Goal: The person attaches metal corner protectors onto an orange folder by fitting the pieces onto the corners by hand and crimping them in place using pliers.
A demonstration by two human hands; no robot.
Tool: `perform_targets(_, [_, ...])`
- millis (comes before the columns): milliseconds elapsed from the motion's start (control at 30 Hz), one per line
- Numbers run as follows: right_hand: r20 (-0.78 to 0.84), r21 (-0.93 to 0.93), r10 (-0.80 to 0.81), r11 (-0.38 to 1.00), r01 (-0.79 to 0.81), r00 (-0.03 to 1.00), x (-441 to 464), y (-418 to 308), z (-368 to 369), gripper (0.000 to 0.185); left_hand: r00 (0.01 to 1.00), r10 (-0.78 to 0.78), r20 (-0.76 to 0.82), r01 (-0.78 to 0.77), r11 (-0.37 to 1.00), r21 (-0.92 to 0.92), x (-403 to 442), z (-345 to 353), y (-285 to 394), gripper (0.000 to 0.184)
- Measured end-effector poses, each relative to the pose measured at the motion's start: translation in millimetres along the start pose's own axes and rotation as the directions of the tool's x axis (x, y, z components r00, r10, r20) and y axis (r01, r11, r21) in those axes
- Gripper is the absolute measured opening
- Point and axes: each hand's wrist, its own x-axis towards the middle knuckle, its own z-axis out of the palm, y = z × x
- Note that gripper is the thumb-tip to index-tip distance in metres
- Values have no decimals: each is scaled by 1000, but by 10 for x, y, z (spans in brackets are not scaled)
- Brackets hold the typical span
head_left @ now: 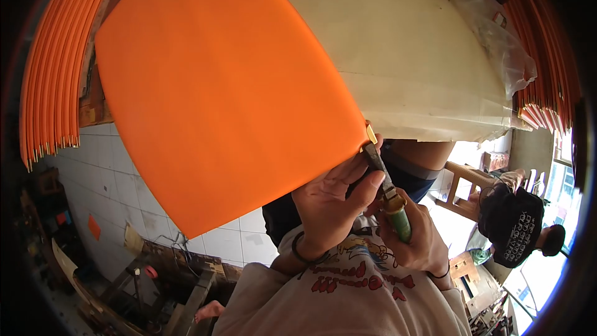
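Note:
A large, flat orange panel (pixel 230 93) fills the upper left and middle, one corner pointing toward my body. My left hand (pixel 329 202) is palm up at that corner, its fingers tucked under the panel and largely hidden; its thumb lies beside the blade. A chisel (pixel 387 177) with a green handle is gripped in my right hand (pixel 418 236), fingers wrapped round the handle. The blade's tip meets the panel's corner. A small pale yellow strip (pixel 372 132) shows at the corner, just past the tip.
Beneath the panel spreads a cream covered worktop (pixel 423 43). Stacked orange panels (pixel 65 56) stand at left, and more orange pieces (pixel 541 50) at right near a clear plastic bag (pixel 494 34). Another person in black (pixel 511 221) is at right, beside a wooden stool (pixel 463 190).

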Motion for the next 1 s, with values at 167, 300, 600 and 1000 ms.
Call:
perform_targets(167, [-33,-15,27,1000,-28,999,10,30,-1,36,1000,-15,-21,16,1000,20,2,9,7,56])
perform_targets(300, [-115,-13,-34,999,32,993,35,19,52,35,1000,-11,-26,12,1000,7,-1,5,-3,55])
perform_targets(600, [-47,80,15,997,-11,999,33,84,23,33,999,40,-16,-40,999,16,26,16,-13,48])
perform_targets(1000, [124,101,-50,994,37,991,-88,77,-56,37,1000,22,-2,-22,999,-23,14,-10,25,47])
